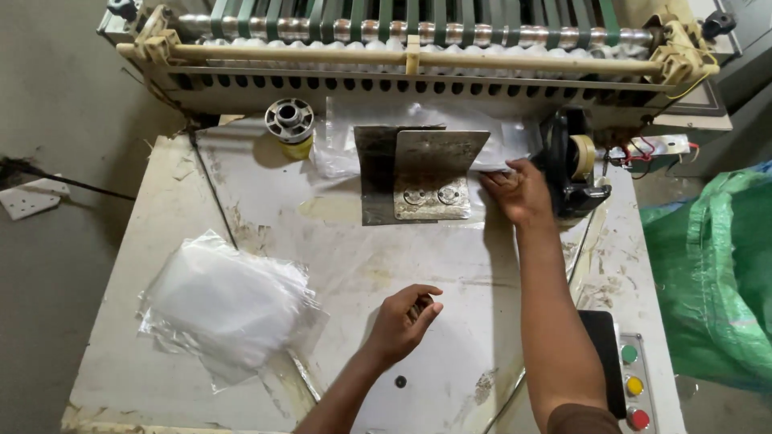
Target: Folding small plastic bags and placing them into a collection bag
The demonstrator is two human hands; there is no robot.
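- At the far end of the tabletop (pixel 450 265), your right hand (pixel 519 191) lies flat with its fingers on the edge of the clear plastic bags (pixel 498 145) stacked behind the upright metal plate (pixel 426 178); it presses them, not clenched.
- Your left hand (pixel 402 321) rests mid-tabletop, fingers curled loosely around something small; what it is cannot be told.
- A loose pile of clear bags (pixel 225 305) lies at the near left, well apart from both hands.
- A tape dispenser (pixel 575 165) stands just beside your right hand.
- A metal spool (pixel 289 120) sits far left, below the machine's rollers (pixel 402 32).
- Three coloured buttons (pixel 634 386) sit by your right forearm.
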